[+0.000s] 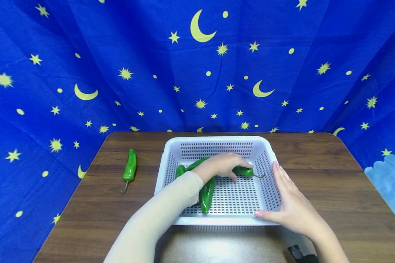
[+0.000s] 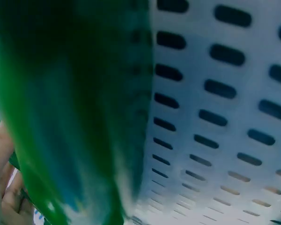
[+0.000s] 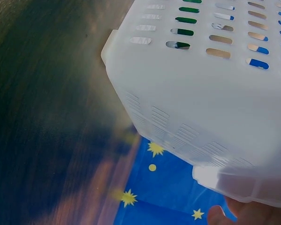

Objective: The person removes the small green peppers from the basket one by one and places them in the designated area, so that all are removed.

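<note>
Fingers of the left hand curled, apparently gripping a pepper, other peppers left of them, and the right hand spread straight fingers against the basket!

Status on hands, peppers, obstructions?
Left hand gripping green pepper inside basket. Right hand touching basket's right rim. Possible clutter: other peppers, basket's left half. Outlying pepper on table.

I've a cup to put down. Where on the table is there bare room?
The widest bare patch of table lies right of the basket and right hand. Another, front left, lies between the lone pepper and the left sleeve. It is crowded inside the basket, left and centre, with more peppers and the left hand.
</note>
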Tool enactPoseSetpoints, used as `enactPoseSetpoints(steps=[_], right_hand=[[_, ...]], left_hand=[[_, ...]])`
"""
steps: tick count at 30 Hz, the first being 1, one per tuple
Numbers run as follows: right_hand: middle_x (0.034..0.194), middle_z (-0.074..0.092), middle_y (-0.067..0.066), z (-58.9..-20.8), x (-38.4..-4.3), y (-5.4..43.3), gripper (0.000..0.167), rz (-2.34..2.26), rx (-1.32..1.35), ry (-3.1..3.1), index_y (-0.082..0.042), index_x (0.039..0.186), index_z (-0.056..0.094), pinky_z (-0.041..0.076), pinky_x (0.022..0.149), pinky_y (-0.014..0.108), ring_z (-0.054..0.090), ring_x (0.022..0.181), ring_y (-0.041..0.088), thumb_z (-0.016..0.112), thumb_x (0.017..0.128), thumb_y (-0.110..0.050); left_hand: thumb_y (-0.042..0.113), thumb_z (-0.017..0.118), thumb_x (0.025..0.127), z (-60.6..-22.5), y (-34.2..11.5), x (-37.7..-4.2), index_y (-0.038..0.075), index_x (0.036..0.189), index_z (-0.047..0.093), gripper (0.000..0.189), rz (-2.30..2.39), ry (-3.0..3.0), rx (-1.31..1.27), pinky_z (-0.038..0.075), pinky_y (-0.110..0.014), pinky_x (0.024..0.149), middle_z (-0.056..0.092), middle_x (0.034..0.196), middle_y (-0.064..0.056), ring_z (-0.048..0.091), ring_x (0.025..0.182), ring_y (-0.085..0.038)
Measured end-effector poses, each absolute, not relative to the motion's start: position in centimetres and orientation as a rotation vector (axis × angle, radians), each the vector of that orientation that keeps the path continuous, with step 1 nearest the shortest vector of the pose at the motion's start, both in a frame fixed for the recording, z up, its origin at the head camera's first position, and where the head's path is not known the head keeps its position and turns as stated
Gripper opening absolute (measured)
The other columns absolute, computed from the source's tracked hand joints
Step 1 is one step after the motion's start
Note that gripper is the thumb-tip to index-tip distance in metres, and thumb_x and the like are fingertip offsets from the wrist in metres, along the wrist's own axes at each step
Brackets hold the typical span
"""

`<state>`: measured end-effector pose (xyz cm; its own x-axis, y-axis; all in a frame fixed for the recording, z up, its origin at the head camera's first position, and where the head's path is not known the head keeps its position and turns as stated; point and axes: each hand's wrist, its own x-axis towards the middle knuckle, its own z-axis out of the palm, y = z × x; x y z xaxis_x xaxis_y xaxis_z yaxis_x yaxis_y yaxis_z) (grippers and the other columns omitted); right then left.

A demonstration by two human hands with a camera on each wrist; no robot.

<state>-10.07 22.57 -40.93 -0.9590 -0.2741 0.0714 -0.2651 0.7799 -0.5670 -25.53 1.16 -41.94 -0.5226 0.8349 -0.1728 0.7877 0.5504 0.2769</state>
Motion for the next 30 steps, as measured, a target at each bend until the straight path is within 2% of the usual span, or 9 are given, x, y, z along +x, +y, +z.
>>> enactPoseSetpoints(steps=[6, 13, 21, 30], right_hand=[[0.168, 0.002, 0.016, -41.2, -10.1, 22.7, 0.136, -0.940, -0.466, 2.964, -0.017, 0.160, -0.006, 0.022, 0.111, 0.073, 0.008, 0.154, 0.040, 0.085, 0.067, -0.059], [0.168, 0.001, 0.015, -41.2, -10.1, 22.6, 0.136, -0.940, -0.462, 2.961, -0.018, 0.160, -0.006, 0.022, 0.110, 0.073, 0.008, 0.153, 0.041, 0.085, 0.067, -0.059], [0.168, 0.001, 0.015, -41.2, -10.1, 22.6, 0.137, -0.939, -0.467, 2.961, -0.017, 0.160, -0.006, 0.021, 0.111, 0.073, 0.008, 0.153, 0.042, 0.084, 0.067, -0.061], [0.168, 0.000, 0.013, -41.1, -10.2, 22.7, 0.135, -0.945, -0.455, 2.940, -0.018, 0.160, -0.007, 0.023, 0.108, 0.075, 0.007, 0.154, 0.040, 0.084, 0.069, -0.059]], left_hand=[[0.022, 0.080, 0.083, -41.9, 1.2, -25.0, 0.034, 0.146, 0.050, 0.070, 0.139, 2.505, 1.353, 0.042, -0.027, 0.111, 0.061, 0.138, 0.006, 0.056, 0.127, -0.010], [0.016, 0.077, 0.086, -42.2, 1.0, -24.7, 0.039, 0.143, 0.052, 0.066, 0.039, 2.497, 1.353, 0.042, -0.027, 0.111, 0.064, 0.133, 0.009, 0.057, 0.126, -0.010], [0.018, 0.076, 0.087, -41.6, 0.7, -24.9, 0.034, 0.144, 0.052, 0.064, 0.168, 2.500, 1.338, 0.040, -0.029, 0.113, 0.060, 0.140, 0.008, 0.055, 0.130, -0.011], [0.023, 0.072, 0.091, -40.7, 0.7, -25.1, 0.033, 0.150, 0.044, 0.066, 0.283, 2.536, 1.346, 0.039, -0.031, 0.115, 0.058, 0.143, 0.008, 0.054, 0.131, -0.011]])
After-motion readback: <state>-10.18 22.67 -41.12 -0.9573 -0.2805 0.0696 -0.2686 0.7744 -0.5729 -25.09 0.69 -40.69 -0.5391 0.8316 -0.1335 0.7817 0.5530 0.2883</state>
